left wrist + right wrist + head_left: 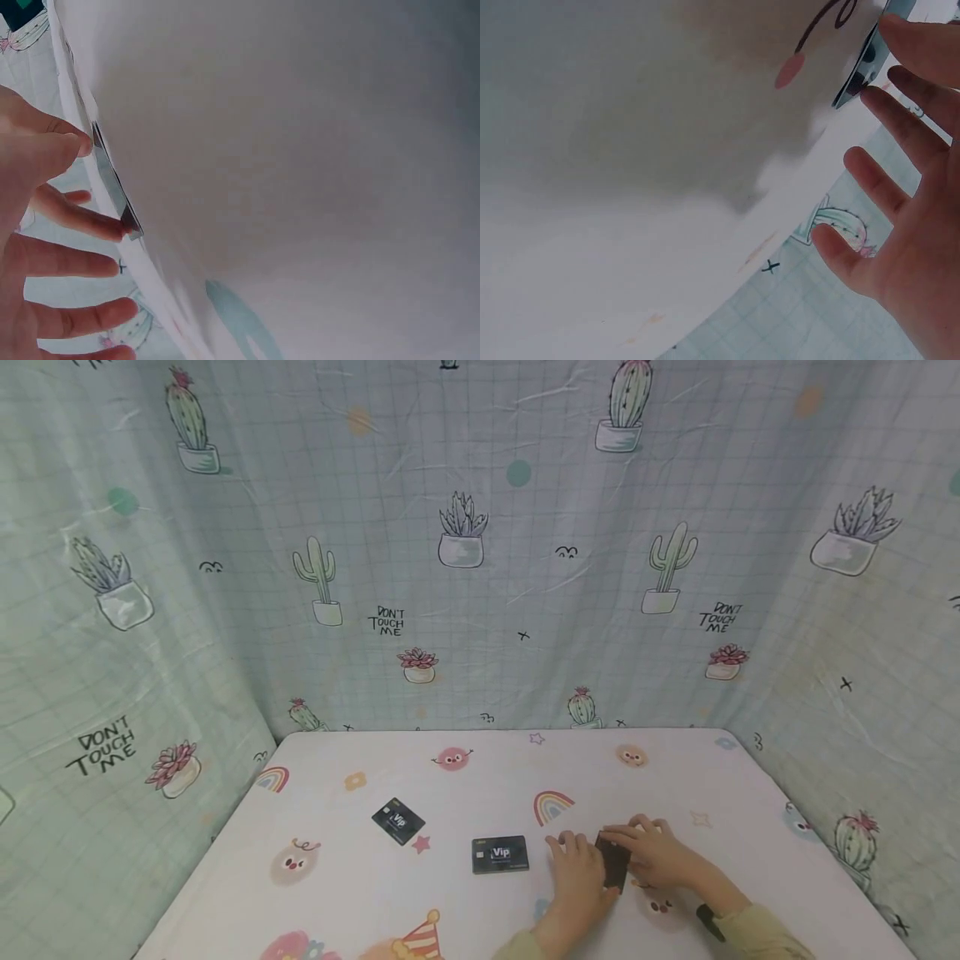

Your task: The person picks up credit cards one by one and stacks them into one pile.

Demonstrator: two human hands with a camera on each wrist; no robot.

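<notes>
Both hands meet over a dark card [615,863] at the right of the table. My left hand [576,875] pinches it from the left, with the thumb at its near end. In the left wrist view, the left thumb and one finger [79,219] sit at the two ends of the card [115,184], other fingers spread. From the other side my right hand [658,856] grips it, an index fingertip at its far corner. The right wrist view has the glossy card [861,69] edge-on by the thumb and fingertip. Left of the hands lies a black Vip card [500,854].
Another black Vip card [399,821] lies turned at an angle, farther left. The white tabletop [322,793] carries printed cartoon faces, rainbows and stars. A cactus-print curtain [495,610] walls the back and both sides. Beside the right sleeve [761,931] shows a small black object [710,922].
</notes>
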